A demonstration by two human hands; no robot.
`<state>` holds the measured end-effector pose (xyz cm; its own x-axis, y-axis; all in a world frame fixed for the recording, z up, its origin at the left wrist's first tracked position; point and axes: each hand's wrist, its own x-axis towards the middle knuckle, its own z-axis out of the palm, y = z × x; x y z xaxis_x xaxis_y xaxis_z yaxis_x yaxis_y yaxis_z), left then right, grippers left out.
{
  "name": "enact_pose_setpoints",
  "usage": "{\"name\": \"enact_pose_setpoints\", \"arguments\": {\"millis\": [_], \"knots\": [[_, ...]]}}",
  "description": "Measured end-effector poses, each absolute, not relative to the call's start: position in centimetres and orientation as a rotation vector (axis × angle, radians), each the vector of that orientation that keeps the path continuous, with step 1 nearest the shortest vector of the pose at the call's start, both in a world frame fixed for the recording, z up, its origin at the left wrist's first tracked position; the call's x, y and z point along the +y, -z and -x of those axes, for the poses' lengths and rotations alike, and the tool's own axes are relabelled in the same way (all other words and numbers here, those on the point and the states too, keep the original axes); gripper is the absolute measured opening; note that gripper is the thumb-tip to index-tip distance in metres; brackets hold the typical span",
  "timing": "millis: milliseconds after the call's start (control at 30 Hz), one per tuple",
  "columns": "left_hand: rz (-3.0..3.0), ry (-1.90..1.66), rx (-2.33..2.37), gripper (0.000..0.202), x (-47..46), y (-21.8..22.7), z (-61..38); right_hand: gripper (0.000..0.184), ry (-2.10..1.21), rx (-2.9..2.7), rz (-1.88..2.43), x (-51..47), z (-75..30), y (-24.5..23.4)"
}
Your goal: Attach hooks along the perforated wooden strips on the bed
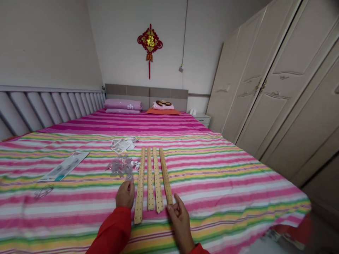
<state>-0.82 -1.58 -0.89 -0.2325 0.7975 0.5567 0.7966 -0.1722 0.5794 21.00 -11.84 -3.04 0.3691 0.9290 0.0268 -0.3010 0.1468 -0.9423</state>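
We have four wooden sticks side by side on the bed, maybe so we can see and reach each one. Our right hand is at the near end of the right stick, thumb and finger on either side, perhaps to keep it straight; we can't tell if they squeeze it. Our left hand, left of the sticks, is curled up by the small clear bags; we can't tell if it grips one. The bags seem to hold tiny bits, likely so none get lost. Far left of the sticks lies a flat pack with something inside, too blurry to name. Papers lie left of the sticks' far ends.
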Motion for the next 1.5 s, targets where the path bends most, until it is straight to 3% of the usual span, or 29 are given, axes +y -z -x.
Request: {"name": "enact_pose_setpoints", "arguments": {"millis": [500,867,1200,1367,1500], "knots": [[-1.885,-1.448,1.966,0.032,-2.1,0.5,0.7,0.063,-1.0,-0.736,1.112,-12.3,-21.5,3.8],[-1.78,-1.468,1.883,0.032,-2.4,0.9,0.8,0.028,-0.424,-1.292,1.195,-11.4,-22.0,-0.8],[-1.602,-1.448,1.685,0.037,-3.7,0.1,1.1,0.025,-0.273,-1.407,1.262,-9.4,-22.6,0.0],[-1.999,-1.318,1.663,0.034,-2.5,-2.0,0.6,0.026,-0.292,-1.429,1.341,-9.1,-24.5,1.4],[-2.392,-0.942,1.761,0.041,0.5,-3.8,-0.6,0.024,-0.292,-1.422,1.314,-9.1,-24.4,2.3]]}}
